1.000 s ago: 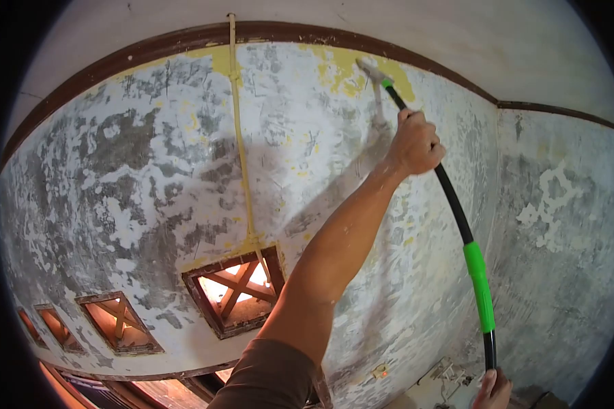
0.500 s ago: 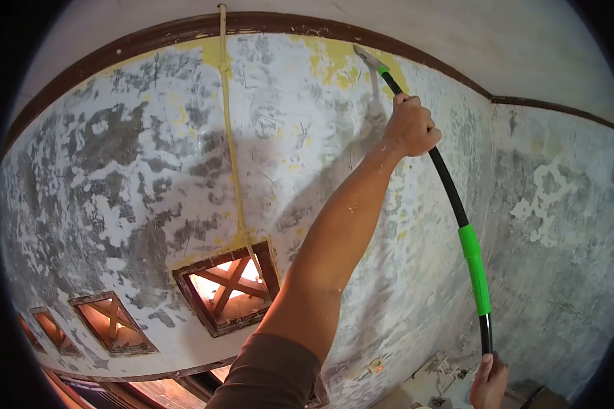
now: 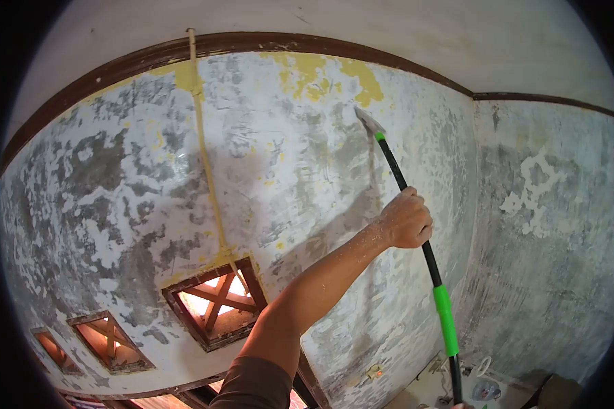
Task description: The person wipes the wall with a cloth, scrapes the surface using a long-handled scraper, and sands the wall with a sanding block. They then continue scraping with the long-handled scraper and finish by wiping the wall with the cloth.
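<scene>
View from a head camera, looking up at a worn wall (image 3: 116, 191) whose paint is scraped to mottled grey and white. The landmark is a diamond-shaped vent opening (image 3: 215, 300) with a brown wooden frame and a crossed wooden brace, lit warm from behind.

Up and to the right of the vent, the person's left hand (image 3: 406, 219) has its fingers (image 3: 416, 235) closed tightly around a long black pole (image 3: 416, 232). The bare forearm runs from a brown sleeve (image 3: 252, 388) just below the vent. The skin is dusted with white flecks.

The pole slants steeply. Its top, far above and right of the vent, carries a flat scraper blade (image 3: 366, 120) lying against the wall, with a short green collar just under the blade. A bright green sleeve (image 3: 445, 320) wraps the pole level with the vent and well to its right. The pole's lower end leaves the picture at the bottom edge, so the right hand's grip cannot be told.

Straight above the vent, a thin cream cable strip (image 3: 208, 170) climbs the wall to a dark brown moulding (image 3: 252, 42). Yellow paint patches (image 3: 314, 68) sit high above and right of the vent, beneath the moulding. A smaller matching vent (image 3: 109, 341) lies down and to the left.
</scene>
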Tool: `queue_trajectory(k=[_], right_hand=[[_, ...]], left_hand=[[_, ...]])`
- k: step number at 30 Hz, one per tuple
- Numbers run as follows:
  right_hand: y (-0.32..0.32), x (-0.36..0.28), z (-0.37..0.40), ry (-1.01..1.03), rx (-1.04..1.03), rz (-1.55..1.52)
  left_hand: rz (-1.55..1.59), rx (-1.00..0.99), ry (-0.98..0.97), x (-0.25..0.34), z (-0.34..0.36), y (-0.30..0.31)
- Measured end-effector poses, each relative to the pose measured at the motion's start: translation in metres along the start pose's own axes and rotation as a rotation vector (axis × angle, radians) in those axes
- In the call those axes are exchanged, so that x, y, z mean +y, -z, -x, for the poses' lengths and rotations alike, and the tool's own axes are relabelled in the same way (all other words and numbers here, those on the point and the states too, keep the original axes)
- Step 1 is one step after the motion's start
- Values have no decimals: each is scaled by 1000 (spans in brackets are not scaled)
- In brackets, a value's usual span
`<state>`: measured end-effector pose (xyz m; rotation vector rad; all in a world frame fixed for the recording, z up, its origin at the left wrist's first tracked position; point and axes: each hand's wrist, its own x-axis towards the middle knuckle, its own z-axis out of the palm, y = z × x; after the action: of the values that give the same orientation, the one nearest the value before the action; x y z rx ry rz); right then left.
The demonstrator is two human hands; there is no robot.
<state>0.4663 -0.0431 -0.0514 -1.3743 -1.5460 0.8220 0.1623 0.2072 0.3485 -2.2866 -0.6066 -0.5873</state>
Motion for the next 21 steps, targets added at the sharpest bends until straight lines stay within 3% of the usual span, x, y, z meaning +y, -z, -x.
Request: queue_trajectory(k=[3, 5, 6, 7, 9, 10, 13, 14, 15, 17, 19, 21], right_hand=[[21, -41, -12, -84, -26, 2], [17, -43, -11, -18, 16, 49], [21, -64, -6, -194, -48, 50], [18, -74, 5, -196, -50, 50], [12, -87, 16, 99, 203, 26], [11, -90, 10, 96, 202, 17], [19, -106, -5, -190, -56, 113], [20, -103, -2, -292, 13, 180], [27, -112, 2, -281, 15, 181], [42, -130, 19, -50, 96, 7], [34, -115, 30, -41, 198, 136], [30, -115, 22, -134, 9, 169]], left_hand=[[-10, 101, 12, -12, -18, -8], [-36, 147, 46, -19, -26, -16], [-9, 163, 47, -19, -25, -15], [5, 185, 38, -21, -26, -11], [16, 206, -11, -19, -20, -10], [18, 212, -27, -22, -19, -9], [10, 257, -23, -33, -31, -14], [16, 212, 5, -31, -34, -11], [16, 165, 27, -31, -38, -6], [40, 218, 5, -16, -26, -9], [75, 184, 11, -11, -18, -6], [98, 259, -22, -18, -21, -11]])
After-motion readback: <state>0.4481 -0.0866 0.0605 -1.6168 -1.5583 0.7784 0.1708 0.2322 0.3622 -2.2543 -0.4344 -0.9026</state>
